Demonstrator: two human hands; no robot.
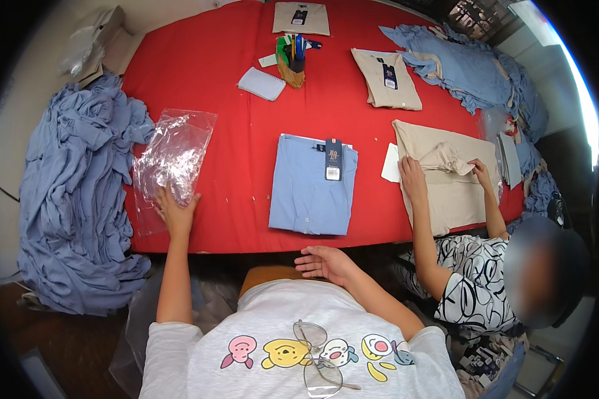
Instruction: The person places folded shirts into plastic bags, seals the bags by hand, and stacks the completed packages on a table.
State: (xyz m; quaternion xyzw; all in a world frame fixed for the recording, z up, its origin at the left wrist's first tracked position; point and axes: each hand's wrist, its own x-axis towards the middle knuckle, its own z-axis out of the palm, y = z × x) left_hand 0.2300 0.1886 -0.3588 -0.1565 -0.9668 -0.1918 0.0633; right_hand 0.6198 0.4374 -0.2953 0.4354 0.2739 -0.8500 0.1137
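Left hand (176, 211) presses flat on the plastic bag (172, 159) near the table edge (199, 251); right hand (326, 263) hovers released.

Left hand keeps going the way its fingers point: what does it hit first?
The left hand already lies on the clear crinkled plastic bag; straight on runs along that bag, then likely bare red tablecloth.

A clear, crinkled plastic bag (172, 159) lies at the table's left. A dark rectangular tag with white lower part (333, 160) sits on the folded blue shirt; similar dark tags (390, 76) mark the beige shirts.
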